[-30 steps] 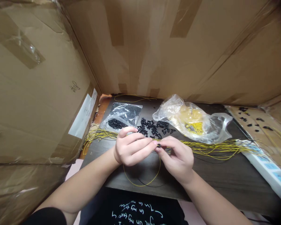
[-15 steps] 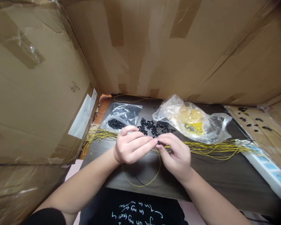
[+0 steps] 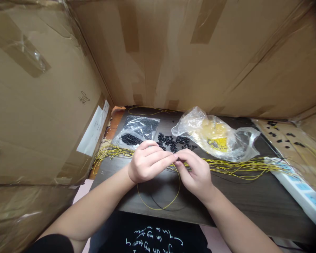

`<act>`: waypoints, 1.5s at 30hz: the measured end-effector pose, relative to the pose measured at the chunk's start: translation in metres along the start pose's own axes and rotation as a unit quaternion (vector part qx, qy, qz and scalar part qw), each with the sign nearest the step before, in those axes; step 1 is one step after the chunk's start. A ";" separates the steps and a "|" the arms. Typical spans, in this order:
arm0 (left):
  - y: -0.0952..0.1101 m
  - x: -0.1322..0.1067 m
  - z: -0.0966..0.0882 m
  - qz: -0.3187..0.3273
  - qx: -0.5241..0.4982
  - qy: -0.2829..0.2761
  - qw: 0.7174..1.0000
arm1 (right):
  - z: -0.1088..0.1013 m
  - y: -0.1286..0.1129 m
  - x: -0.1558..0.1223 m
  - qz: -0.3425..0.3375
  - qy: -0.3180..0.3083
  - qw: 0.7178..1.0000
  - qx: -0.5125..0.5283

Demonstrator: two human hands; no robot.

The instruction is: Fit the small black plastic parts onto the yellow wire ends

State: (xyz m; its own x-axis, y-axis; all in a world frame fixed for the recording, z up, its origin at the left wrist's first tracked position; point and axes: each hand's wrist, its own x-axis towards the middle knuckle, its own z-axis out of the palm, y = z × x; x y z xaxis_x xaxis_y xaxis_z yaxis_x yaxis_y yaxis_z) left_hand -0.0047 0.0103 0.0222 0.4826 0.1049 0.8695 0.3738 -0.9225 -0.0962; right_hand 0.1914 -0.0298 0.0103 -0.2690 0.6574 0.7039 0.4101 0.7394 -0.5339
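Observation:
My left hand (image 3: 150, 161) is closed, its fingers pressed together and its tips meeting those of my right hand (image 3: 196, 174). A thin yellow wire (image 3: 158, 209) hangs in a loop beneath both hands, running up behind the left one; a thin black wire (image 3: 154, 200) hangs beside it. Between my right thumb and forefinger is a small black plastic part (image 3: 178, 159), mostly covered by the fingers. How the wire and the part meet is hidden. Just beyond the fingertips lies a loose pile of small black parts (image 3: 171, 142).
A clear bag of black parts (image 3: 131, 139) lies behind my left hand. To the right is a crumpled bag of yellow pieces (image 3: 218, 142). Bundled yellow wires (image 3: 234, 166) cross the table, reaching a white-and-blue strip (image 3: 301, 186). Cardboard walls (image 3: 158, 70) enclose the table.
My right hand has shifted slightly left and turned a little, so its fingertips now cover more of the black part. The left hand has barely moved.

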 end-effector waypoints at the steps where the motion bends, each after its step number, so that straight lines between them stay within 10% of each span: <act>1: 0.000 0.000 0.001 -0.003 -0.005 -0.003 1.000 | 0.000 0.000 0.000 0.003 -0.005 1.000 -0.003; 45: -0.006 -0.006 0.014 -0.080 -0.033 -0.016 0.996 | 0.000 0.018 -0.002 0.050 -0.035 0.998 -0.022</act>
State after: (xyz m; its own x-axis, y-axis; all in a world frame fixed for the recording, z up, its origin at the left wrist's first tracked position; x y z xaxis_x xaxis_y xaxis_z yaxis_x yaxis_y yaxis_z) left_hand 0.0008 0.0206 0.0109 0.4461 0.2627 0.8556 0.3960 -0.9152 0.0745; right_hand 0.1996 -0.0176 -0.0004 -0.2848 0.7371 0.6128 0.4753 0.6637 -0.5776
